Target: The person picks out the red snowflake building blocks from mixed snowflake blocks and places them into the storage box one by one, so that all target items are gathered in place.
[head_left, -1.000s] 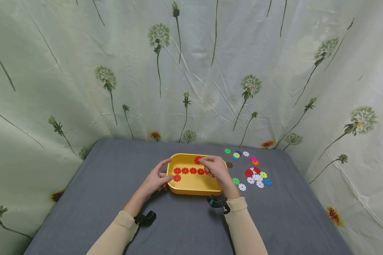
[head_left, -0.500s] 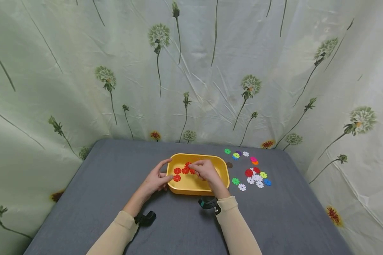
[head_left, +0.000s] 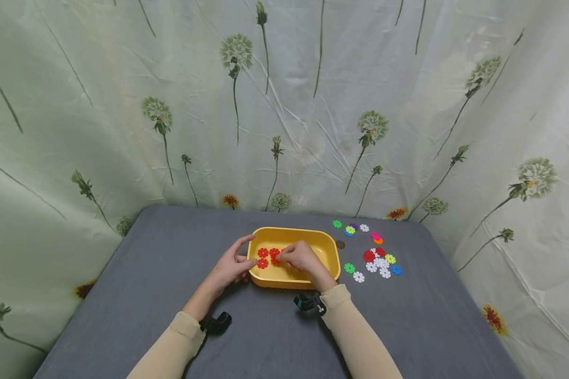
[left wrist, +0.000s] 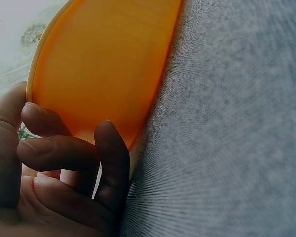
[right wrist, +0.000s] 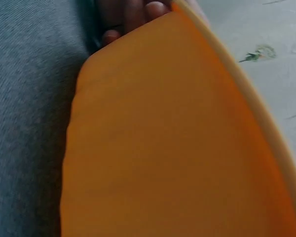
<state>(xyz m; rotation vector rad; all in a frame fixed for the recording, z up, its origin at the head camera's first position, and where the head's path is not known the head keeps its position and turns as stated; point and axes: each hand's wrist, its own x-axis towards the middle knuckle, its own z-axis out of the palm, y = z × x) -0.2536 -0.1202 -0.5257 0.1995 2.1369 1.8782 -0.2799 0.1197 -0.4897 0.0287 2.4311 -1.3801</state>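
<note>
A yellow plastic tray (head_left: 280,284) lies on the grey table with red snowflake discs (head_left: 263,252) in its left part. My left hand (head_left: 232,265) grips the tray's left end. In the left wrist view, the thumb is at the rim and curled fingers (left wrist: 59,153) lie against the outer wall. Inside the tray, my right hand (head_left: 302,258) pinches a red snowflake disc (head_left: 275,259) by its edge, just below another in the upper row. The right hand partly hides a further red disc. The right wrist view is filled mostly by the tray's outer wall (right wrist: 158,128).
Right of the tray lie loose snowflake discs in several colours, among them a white group (head_left: 381,263), a green one (head_left: 349,268), a blue one (head_left: 396,270) and a brown one (head_left: 340,245). A patterned curtain (head_left: 303,131) hangs behind the table.
My right hand has moved left and then slightly down inside the tray, carrying a red snowflake disc from the back right to below the row. The left hand has stayed at the tray's left end.
</note>
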